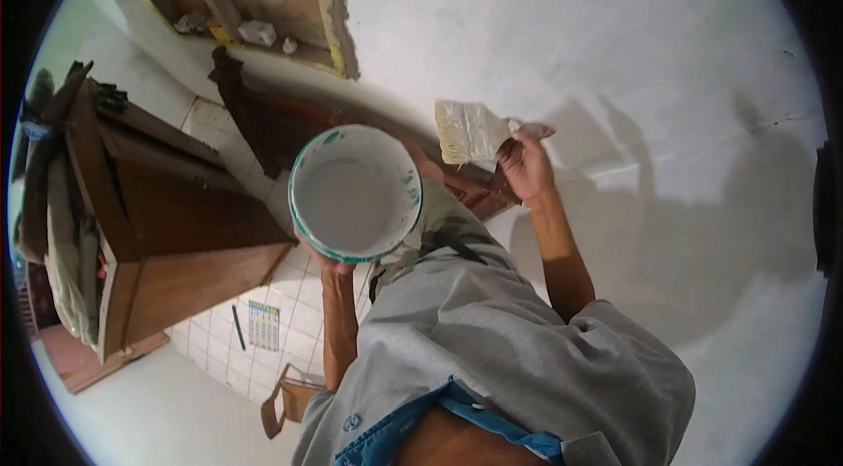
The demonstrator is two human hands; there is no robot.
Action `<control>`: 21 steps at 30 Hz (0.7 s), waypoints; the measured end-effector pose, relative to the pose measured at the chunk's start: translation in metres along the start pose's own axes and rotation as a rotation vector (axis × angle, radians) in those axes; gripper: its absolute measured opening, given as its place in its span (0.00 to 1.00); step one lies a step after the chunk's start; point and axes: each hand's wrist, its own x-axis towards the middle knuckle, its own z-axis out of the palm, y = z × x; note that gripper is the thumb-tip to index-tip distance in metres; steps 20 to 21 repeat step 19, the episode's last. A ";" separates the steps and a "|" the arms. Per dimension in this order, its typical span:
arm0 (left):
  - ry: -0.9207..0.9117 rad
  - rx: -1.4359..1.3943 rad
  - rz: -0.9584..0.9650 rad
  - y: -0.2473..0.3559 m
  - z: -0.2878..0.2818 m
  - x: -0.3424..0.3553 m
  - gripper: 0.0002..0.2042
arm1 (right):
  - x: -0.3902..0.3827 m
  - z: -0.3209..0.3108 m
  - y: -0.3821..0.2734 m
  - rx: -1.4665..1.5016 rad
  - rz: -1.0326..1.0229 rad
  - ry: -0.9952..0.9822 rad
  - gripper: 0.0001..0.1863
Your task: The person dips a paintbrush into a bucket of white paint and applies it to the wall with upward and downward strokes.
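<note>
My left hand (332,262) is closed around the lower side of a round white paint bucket (414,194) with a green-stained rim. Pale, whitish paint (351,207) lies inside it, and the bucket hides most of that hand's fingers. To the right, my right hand (529,169) grips the handle of a wide flat paintbrush (474,130). Its cream bristles point left, apart from the bucket, and white paint smears its handle. The brush is held in front of a pale wall (544,27); whether it touches the wall I cannot tell.
A framed wall opening (272,0) with small objects on its ledge is at the upper left. Below it stands dark carved wooden furniture (263,110). A brown wooden cabinet (193,202) fills the left side, with a wooden chair (294,391) and a printed sheet (263,325) on white floor tiles.
</note>
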 end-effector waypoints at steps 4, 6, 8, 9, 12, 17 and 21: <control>0.079 0.028 0.033 -0.001 0.000 -0.011 0.35 | -0.029 0.070 -0.014 -0.369 -0.180 -0.056 0.09; 0.090 0.035 0.028 -0.001 0.004 -0.013 0.35 | -0.040 0.105 -0.011 -0.458 -0.189 -0.062 0.09; 0.060 0.022 0.029 -0.001 0.003 -0.012 0.35 | -0.048 0.134 -0.004 -1.007 -0.378 -0.307 0.08; 0.025 0.010 0.022 0.000 -0.001 -0.010 0.34 | -0.047 0.141 0.006 -1.005 -0.365 -0.312 0.08; -0.024 -0.008 0.003 0.001 -0.007 -0.008 0.34 | -0.040 0.156 0.039 -1.382 -0.433 -0.623 0.09; -0.113 -0.049 -0.005 0.001 -0.006 -0.011 0.34 | -0.019 0.143 0.098 -1.603 -0.716 -0.799 0.08; -0.082 -0.054 0.029 0.001 -0.008 -0.013 0.33 | -0.014 0.137 0.108 -1.666 -0.456 -0.797 0.10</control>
